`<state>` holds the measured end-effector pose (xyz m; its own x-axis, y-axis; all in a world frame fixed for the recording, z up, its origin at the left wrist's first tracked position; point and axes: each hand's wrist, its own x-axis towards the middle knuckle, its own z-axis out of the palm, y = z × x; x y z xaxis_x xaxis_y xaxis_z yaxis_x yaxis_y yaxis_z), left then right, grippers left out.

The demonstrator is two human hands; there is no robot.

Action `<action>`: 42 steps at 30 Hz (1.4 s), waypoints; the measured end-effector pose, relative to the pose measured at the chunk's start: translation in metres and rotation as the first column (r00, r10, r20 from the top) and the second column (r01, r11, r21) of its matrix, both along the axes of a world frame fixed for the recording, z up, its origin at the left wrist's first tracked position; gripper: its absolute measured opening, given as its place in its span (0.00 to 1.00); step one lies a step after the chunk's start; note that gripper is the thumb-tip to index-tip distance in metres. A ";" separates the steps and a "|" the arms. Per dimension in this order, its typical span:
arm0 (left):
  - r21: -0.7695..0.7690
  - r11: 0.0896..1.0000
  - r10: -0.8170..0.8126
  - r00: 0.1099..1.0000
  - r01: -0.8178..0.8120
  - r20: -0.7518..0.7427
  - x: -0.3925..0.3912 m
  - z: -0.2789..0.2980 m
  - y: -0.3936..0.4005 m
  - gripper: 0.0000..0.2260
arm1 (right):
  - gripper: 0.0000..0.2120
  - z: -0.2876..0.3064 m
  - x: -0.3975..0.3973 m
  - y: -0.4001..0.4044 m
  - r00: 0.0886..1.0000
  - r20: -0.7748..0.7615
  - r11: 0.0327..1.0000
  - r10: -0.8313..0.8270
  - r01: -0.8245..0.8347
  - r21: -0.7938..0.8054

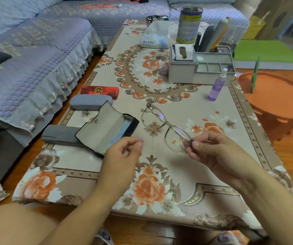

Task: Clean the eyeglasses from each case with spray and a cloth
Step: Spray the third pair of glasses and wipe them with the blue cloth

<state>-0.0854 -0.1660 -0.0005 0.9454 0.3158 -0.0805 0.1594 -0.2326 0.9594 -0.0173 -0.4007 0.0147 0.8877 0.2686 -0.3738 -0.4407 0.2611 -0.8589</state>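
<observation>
My right hand [211, 149] pinches a pair of clear-framed eyeglasses [161, 124] at one end of the frame and holds them above the table. My left hand [124, 151] hovers just left of them with curled fingers and holds nothing. An open black case [105, 128] with a grey lining lies at the left. Behind it lie a closed grey case [91, 102], a red case [99, 91] and a grey box-shaped case [61, 136]. A purple spray bottle [217, 86] stands at the right. No cloth shows.
A grey desk organizer [200, 68] with pens, a tall tin [189, 25] and a tissue pack [155, 35] stand at the far end of the floral tablecloth [159, 183]. A sofa [36, 55] runs along the left. An orange tray [276, 96] sits to the right of the table.
</observation>
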 end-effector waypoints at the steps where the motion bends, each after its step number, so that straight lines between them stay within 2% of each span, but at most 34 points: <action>1: -0.042 0.998 0.040 0.999 -0.039 0.008 0.007 0.000 0.000 0.06 | 0.05 0.001 -0.001 0.001 0.998 0.055 0.999 0.021 -0.019 -0.049; 3: -0.150 0.976 0.172 0.983 -0.160 0.068 0.022 0.004 0.009 0.09 | 0.07 0.004 -0.002 0.000 0.959 0.270 0.956 0.087 -0.004 -0.293; 4: -0.215 0.960 0.203 0.976 -0.182 0.079 0.029 0.007 0.017 0.10 | 0.08 0.004 -0.001 -0.002 0.893 0.422 0.885 0.157 0.063 -0.462; 5: -0.232 0.958 0.193 0.978 -0.169 0.083 0.034 0.008 0.025 0.11 | 0.09 0.002 0.000 -0.005 0.779 0.565 0.786 0.272 0.160 -0.598; 6: -0.185 0.976 0.129 0.988 -0.112 0.080 0.038 0.008 0.031 0.11 | 0.10 0.000 0.001 -0.008 0.632 0.662 0.698 0.403 0.256 -0.669; 7: -0.073 0.997 0.025 0.998 -0.021 0.062 0.039 0.007 0.033 0.11 | 0.10 -0.003 0.001 -0.010 0.493 0.710 0.649 0.503 0.328 -0.687; 8: 0.066 0.994 -0.086 0.996 0.084 0.031 0.039 0.005 0.034 0.10 | 0.09 -0.006 0.001 -0.011 0.397 0.723 0.630 0.565 0.358 -0.689; 11: 0.416 0.859 -0.298 0.952 0.299 -0.068 0.042 -0.002 0.030 0.09 | 0.07 -0.009 0.003 -0.009 0.304 0.714 0.614 0.630 0.368 -0.698; 13: 0.498 0.777 -0.378 0.918 0.385 -0.119 0.044 -0.004 0.027 0.09 | 0.06 -0.009 0.004 -0.008 0.274 0.705 0.597 0.654 0.385 -0.704; 15: 0.473 0.761 -0.419 0.893 0.444 -0.165 0.046 -0.003 0.027 0.08 | 0.07 -0.009 0.004 -0.008 0.253 0.701 0.587 0.667 0.402 -0.703; 18: 0.350 0.799 -0.455 0.873 0.488 -0.178 0.044 0.003 0.025 0.07 | 0.07 -0.009 0.005 -0.011 0.247 0.700 0.576 0.670 0.422 -0.700; 22: 0.416 0.752 -0.445 0.859 0.512 -0.253 0.044 0.003 0.025 0.05 | 0.08 -0.010 0.005 -0.012 0.273 0.701 0.579 0.659 0.411 -0.705; 26: 0.379 0.769 -0.424 0.854 0.515 -0.302 0.045 0.002 0.029 0.03 | 0.08 -0.013 0.004 -0.010 0.264 0.698 0.583 0.666 0.400 -0.707; 29: 0.249 0.901 -0.313 0.930 0.355 -0.192 0.047 0.000 0.035 0.03 | 0.08 -0.015 0.005 -0.010 0.272 0.722 0.586 0.636 0.438 -0.681; 31: 0.058 0.986 -0.150 0.986 0.154 -0.069 0.049 -0.003 0.035 0.04 | 0.08 -0.016 0.006 -0.011 0.296 0.734 0.576 0.612 0.469 -0.669; 33: -0.151 0.988 0.009 1.000 -0.006 0.016 0.050 -0.004 0.035 0.04 | 0.08 -0.018 0.006 -0.011 0.323 0.709 0.537 0.627 0.480 -0.694; 35: -0.257 0.964 0.079 0.996 -0.065 0.046 0.050 -0.003 0.034 0.04 | 0.08 -0.022 0.005 -0.009 0.343 0.660 0.489 0.668 0.466 -0.737; 37: -0.258 0.965 0.061 0.996 -0.044 0.057 0.048 -0.003 0.033 0.04 | 0.07 -0.026 0.004 -0.007 0.352 0.616 0.454 0.705 0.444 -0.772; 39: -0.180 0.984 0.023 0.997 -0.008 0.080 0.047 -0.002 0.033 0.04 | 0.04 -0.026 0.001 -0.005 0.368 0.588 0.424 0.720 0.438 -0.793; 42: -0.089 0.995 -0.044 0.992 0.054 0.116 0.043 0.001 0.026 0.04 | 0.10 -0.025 -0.002 -0.003 0.411 0.559 0.368 0.720 0.457 -0.810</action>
<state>-0.0420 -0.1395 0.0006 0.9643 0.2650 0.0021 0.0385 -0.1478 0.9883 -0.0194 -0.4032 -0.0108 0.7825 0.5184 0.3448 0.6157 -0.7267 -0.3048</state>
